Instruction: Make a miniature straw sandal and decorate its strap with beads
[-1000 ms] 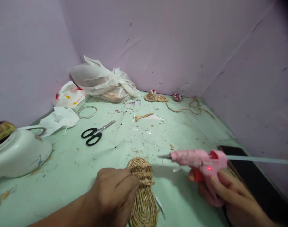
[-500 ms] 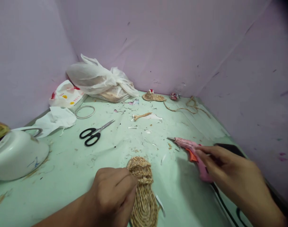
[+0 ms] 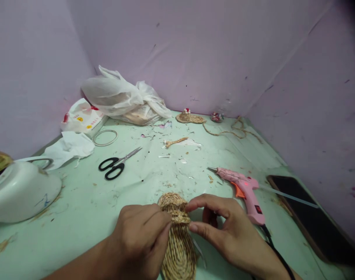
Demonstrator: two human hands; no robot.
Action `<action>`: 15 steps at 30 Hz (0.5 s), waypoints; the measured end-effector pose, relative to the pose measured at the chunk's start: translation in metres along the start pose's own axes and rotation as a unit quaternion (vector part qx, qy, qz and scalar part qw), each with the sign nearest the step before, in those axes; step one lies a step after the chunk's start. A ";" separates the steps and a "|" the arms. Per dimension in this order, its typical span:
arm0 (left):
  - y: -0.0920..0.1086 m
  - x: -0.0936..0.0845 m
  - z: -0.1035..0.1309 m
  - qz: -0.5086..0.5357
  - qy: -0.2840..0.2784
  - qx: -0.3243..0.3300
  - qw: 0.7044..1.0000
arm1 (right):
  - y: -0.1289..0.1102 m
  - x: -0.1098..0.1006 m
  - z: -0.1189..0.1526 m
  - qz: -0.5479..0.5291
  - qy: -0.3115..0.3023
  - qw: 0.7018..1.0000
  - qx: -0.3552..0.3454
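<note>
A woven straw slipper sole [image 3: 179, 252] lies at the near middle, its braided straps [image 3: 179, 216] crossing near the far end. My left hand [image 3: 144, 233] is closed at the left side of the straps, pinching the slipper there; its fingertips are partly hidden. From the right, my right hand [image 3: 224, 225] reaches in with thumb and forefinger apart, their tips at the right ends of the straps. Beyond it, a pink glue gun [image 3: 247, 190] with an orange trigger lies on its side, a clear glue stick [image 3: 291, 195] sticking out of its back.
Black-handled scissors [image 3: 119, 163] lie left of centre. At far left stands a white bowl [image 3: 25, 194]; a phone [image 3: 308, 217] lies right. Toward the back are a plastic bag [image 3: 125, 97], a small straw slipper [image 3: 190, 117], twine [image 3: 224, 133] and a metal ring [image 3: 105, 138].
My right hand has let go of the glue gun and moved left to the slipper's straps. The glue gun stays on the table. My left hand keeps its place.
</note>
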State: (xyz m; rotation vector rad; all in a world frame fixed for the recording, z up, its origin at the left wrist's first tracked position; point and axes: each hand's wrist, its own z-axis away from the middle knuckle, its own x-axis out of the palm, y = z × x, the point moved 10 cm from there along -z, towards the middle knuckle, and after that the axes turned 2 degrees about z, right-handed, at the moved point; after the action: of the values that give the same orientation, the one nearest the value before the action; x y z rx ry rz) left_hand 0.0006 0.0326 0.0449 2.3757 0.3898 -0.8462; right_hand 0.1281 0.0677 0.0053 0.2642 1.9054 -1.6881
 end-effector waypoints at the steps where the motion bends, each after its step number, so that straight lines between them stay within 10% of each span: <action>1: 0.000 0.000 0.000 0.004 0.000 -0.001 1.000 | 0.002 0.001 0.000 -0.002 -0.001 1.000 0.006; 15: -0.034 -0.003 -0.007 0.100 -0.017 -0.168 0.981 | 0.009 0.005 0.001 0.015 0.020 1.000 0.010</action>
State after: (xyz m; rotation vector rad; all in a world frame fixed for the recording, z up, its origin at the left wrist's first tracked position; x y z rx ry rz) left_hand -0.0136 0.0637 0.0364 2.0448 0.2527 -0.6687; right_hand 0.1291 0.0674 -0.0054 0.3362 1.9049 -1.6952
